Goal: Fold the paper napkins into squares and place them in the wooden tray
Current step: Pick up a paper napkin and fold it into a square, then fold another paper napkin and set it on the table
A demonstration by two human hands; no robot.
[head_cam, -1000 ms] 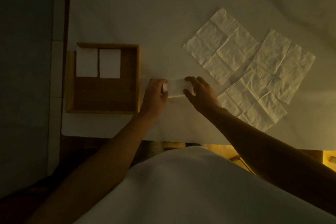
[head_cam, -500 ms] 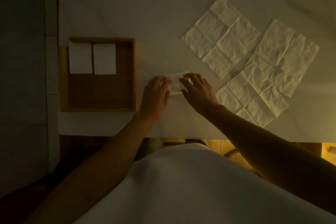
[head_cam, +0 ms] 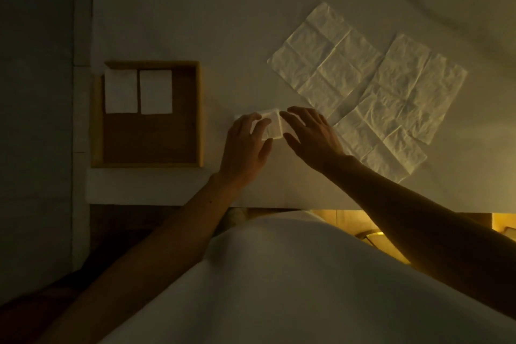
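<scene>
A small folded white napkin [head_cam: 273, 125] lies on the white table between my hands. My left hand [head_cam: 245, 148] presses flat on its left part, fingers spread over it. My right hand [head_cam: 312, 137] hovers just right of it with fingers spread, fingertips at its right edge. The wooden tray [head_cam: 200, 114] sits to the left and holds two folded napkins [head_cam: 138, 91] side by side along its far edge. Two unfolded creased napkins [head_cam: 326, 64] [head_cam: 402, 103] lie flat to the right, overlapping slightly.
The table's front edge [head_cam: 279, 205] runs just below my wrists, with my white clothing beneath it. A dark floor or wall lies left of the tray. The scene is dim.
The napkin strip has been folded over into a shorter square. My left hand slid onto it, and my right hand let go and opened beside it.
</scene>
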